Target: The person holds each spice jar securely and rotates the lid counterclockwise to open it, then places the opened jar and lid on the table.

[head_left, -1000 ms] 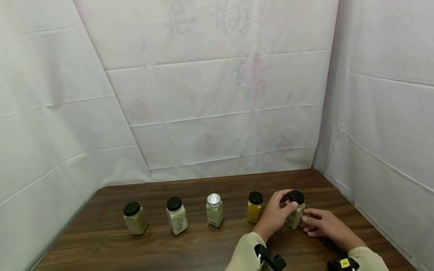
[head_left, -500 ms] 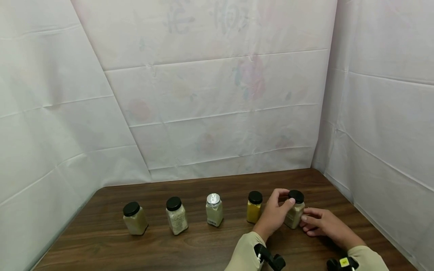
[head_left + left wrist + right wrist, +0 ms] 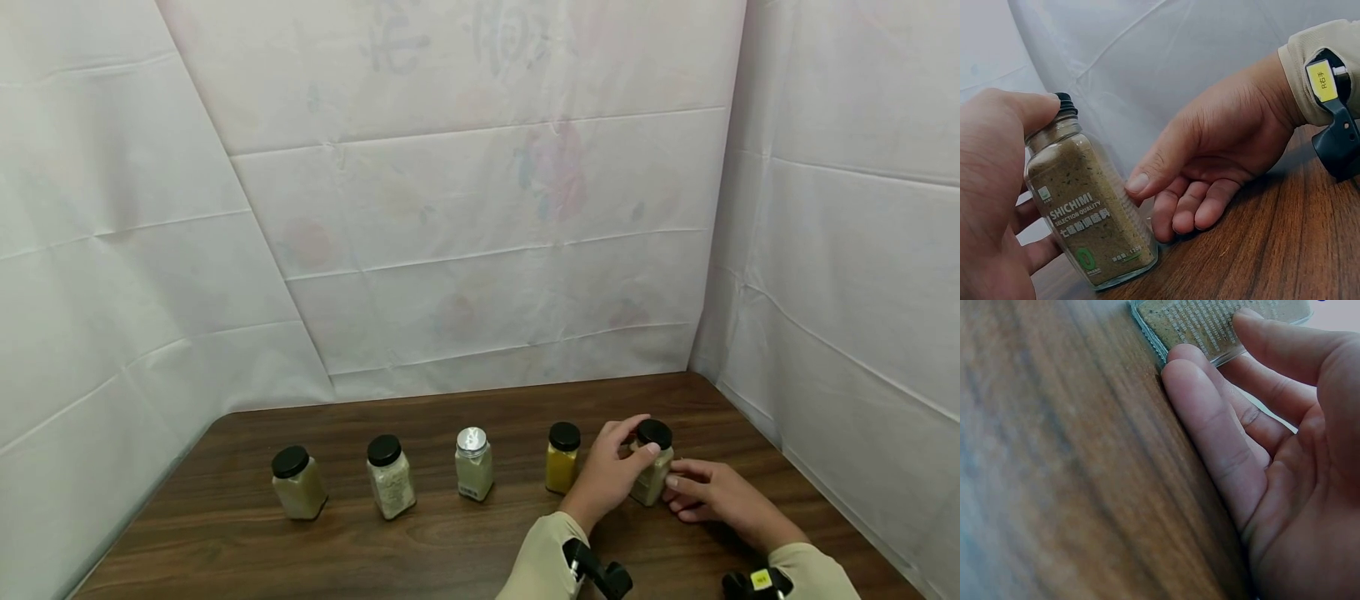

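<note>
A clear glass jar of shichimi seasoning (image 3: 652,482) with a black lid stands at the right end of a row of jars. My left hand (image 3: 606,475) grips it from the left, thumb at the lid and other fingers behind the glass. Against its lower right side is my right hand (image 3: 723,497), thumb and fingers at the jar. In the left wrist view, the front label of the seasoning jar (image 3: 1085,209) faces the camera. The right wrist view shows the right thumb on a printed face of the jar (image 3: 1191,325), with the lower fingers close to the tabletop.
A yellow jar (image 3: 562,467) stands just left of my left hand. Farther left are a silver-lidded jar (image 3: 474,471), a black-lidded jar of pale contents (image 3: 392,483) and a tan jar (image 3: 300,492). White sheeting (image 3: 487,192) surrounds the brown wooden table (image 3: 435,554).
The left thumb draws back slightly at the lid half a second ago, then lies forward again now. The right hand and the other jars stay in place.
</note>
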`<state>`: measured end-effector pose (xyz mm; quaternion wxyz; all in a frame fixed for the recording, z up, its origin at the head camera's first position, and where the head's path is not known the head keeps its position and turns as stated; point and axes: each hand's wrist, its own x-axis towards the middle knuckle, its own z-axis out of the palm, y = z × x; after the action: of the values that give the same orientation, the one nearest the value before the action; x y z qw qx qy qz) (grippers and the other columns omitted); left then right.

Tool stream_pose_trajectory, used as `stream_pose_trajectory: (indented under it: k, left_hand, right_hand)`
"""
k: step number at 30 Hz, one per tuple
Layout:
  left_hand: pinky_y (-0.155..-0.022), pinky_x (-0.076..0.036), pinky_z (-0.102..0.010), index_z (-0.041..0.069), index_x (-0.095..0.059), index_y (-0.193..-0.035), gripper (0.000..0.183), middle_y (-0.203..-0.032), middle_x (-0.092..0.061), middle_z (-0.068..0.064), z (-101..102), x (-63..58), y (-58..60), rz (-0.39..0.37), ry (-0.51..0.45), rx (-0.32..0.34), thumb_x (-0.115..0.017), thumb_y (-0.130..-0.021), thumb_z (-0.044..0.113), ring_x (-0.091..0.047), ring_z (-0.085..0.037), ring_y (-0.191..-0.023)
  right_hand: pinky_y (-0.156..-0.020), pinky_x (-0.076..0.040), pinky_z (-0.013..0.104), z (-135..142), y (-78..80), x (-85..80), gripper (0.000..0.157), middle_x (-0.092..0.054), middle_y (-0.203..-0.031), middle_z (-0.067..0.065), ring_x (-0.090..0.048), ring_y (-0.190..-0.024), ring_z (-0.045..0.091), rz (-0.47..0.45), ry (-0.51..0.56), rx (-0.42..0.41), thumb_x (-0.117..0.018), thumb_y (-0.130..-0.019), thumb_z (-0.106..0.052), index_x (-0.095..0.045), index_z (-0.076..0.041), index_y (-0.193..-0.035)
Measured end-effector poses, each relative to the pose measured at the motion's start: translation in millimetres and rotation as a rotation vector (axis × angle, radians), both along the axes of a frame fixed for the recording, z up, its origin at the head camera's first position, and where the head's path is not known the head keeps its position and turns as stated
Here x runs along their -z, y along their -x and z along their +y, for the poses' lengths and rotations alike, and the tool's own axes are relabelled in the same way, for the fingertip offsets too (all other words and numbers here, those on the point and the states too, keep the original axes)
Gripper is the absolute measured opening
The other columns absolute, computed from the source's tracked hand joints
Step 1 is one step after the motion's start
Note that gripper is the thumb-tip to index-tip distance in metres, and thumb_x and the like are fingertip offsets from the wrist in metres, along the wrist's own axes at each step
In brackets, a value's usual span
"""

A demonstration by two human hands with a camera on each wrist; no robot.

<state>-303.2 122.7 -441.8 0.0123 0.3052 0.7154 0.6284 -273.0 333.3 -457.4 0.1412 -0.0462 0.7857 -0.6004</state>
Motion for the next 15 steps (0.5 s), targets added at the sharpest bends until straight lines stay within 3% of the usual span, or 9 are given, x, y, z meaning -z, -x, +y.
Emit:
stream_pose_trajectory:
  k: [15]
  left_hand:
    - [-0.088,-0.042,-0.029,0.038,-0.05,-0.128,0.039,-0.114,-0.047,0.014,3.5,-1.5,-3.3,-0.012,-0.008,-0.08,-0.056,-0.09,0.045,-0.047,-0.004,-0.107]
  right_hand:
    - [-0.075,-0.052,0.041,0.1,0.0,-0.2,0.06,-0.064,-0.1,0.012,-0.062,-0.089,0.027,-0.004,0.016,-0.008,-0.056,-0.093,-0.03,-0.038,0.01,-0.133]
